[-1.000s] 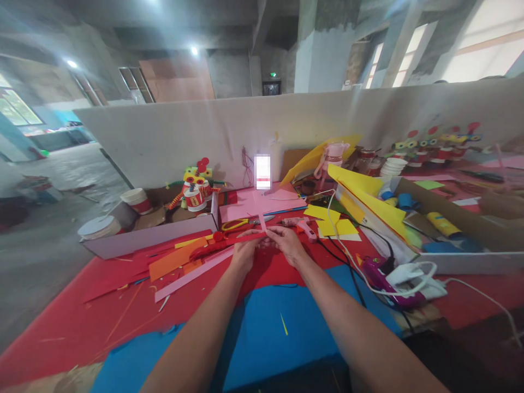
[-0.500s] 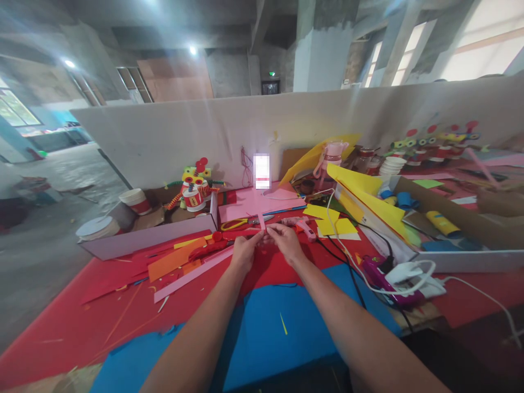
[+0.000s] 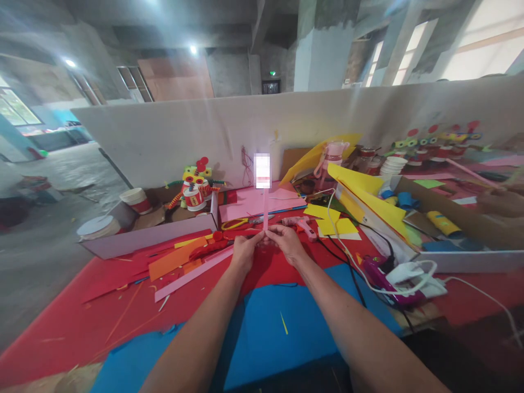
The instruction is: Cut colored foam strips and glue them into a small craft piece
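Both of my hands meet over the red tabletop, fingertips pinched together. Between them a narrow pink paper strip (image 3: 266, 210) rises away from me, its near end in my fingers. My left hand (image 3: 246, 248) grips that end from one side, and my right hand (image 3: 286, 242) pinches it from the other. Just beyond my right hand lies a pink glue gun (image 3: 302, 225). Yellow-handled scissors (image 3: 235, 224) rest past my left hand. A longer pink strip (image 3: 192, 274) lies to the left. Pink paper sheets (image 3: 239, 204) are spread behind the strip.
A box (image 3: 153, 237) at left holds cups and a paper-cup robot (image 3: 194, 188). Another box (image 3: 470, 261) at right contains coloured tubes. Cables run by a purple power strip (image 3: 380, 281). Blue sheets (image 3: 282, 327) cover the near edge; a white partition (image 3: 172, 131) stands behind.
The pink strip has swung slightly to the right and now stands straighter. My hands have barely shifted. At far right, the distant pink strip has tilted lower.
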The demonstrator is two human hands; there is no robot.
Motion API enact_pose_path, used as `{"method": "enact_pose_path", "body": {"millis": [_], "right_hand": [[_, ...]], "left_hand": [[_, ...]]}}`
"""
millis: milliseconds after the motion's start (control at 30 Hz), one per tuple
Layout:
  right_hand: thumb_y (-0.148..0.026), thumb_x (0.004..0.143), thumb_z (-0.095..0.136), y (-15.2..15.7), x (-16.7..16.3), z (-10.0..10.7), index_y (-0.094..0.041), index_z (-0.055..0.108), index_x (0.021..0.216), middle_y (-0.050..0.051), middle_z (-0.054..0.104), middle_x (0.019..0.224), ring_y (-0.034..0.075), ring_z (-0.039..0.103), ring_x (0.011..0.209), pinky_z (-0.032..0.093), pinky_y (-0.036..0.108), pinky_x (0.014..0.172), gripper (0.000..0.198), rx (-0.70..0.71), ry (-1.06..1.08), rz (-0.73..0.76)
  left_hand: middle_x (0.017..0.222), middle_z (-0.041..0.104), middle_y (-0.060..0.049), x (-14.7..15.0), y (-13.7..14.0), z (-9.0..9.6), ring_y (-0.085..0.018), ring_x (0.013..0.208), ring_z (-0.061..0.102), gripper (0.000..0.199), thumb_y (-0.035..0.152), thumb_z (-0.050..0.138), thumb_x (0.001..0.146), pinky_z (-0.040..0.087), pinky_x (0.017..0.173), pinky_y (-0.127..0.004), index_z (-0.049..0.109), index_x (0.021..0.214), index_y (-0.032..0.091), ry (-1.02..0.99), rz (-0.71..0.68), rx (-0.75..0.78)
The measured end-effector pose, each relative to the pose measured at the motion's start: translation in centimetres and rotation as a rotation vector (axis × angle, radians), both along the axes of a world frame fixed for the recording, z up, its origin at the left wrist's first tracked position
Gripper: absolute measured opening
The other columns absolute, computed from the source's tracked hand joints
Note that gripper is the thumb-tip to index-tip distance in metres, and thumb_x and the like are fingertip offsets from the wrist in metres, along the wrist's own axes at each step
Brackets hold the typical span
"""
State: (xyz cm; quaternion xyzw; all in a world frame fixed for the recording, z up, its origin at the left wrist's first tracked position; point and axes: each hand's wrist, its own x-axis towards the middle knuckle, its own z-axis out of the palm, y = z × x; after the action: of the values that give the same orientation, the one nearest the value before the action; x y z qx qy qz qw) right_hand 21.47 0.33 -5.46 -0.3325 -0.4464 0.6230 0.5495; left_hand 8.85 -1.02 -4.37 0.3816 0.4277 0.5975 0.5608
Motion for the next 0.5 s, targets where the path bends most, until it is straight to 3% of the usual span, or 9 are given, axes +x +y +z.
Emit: {"method": "enact_pose_path", "body": {"millis": [300, 500], "right_hand": [[-0.037, 0.058, 0.082, 0.14, -0.29, -0.38, -0.02, 0.059, 0.084, -0.002, 0.067, 0.067, 0.016, 0.067, 0.061, 0.058, 0.033, 0.067, 0.039, -0.089, 0.156, -0.021], [-0.041, 0.055, 0.083, 0.18, -0.39, -0.39, -0.019, 0.057, 0.078, -0.002, 0.067, 0.065, 0.017, 0.068, 0.06, 0.058, 0.033, 0.065, 0.041, -0.071, 0.099, -0.042]], "left_hand": [[0.053, 0.057, 0.002, 0.17, 0.23, -0.39, -0.008, 0.044, 0.049, 0.033, 0.033, 0.084, 0.054, 0.039, 0.043, -0.021, 0.059, 0.064, 0.015, -0.03, -0.043, -0.001], [0.054, 0.056, 0.003, 0.14, 0.3, -0.31, -0.006, 0.046, 0.048, 0.028, 0.028, 0.081, 0.056, 0.036, 0.047, -0.019, 0.057, 0.063, 0.015, 0.022, -0.013, 0.034]]}}
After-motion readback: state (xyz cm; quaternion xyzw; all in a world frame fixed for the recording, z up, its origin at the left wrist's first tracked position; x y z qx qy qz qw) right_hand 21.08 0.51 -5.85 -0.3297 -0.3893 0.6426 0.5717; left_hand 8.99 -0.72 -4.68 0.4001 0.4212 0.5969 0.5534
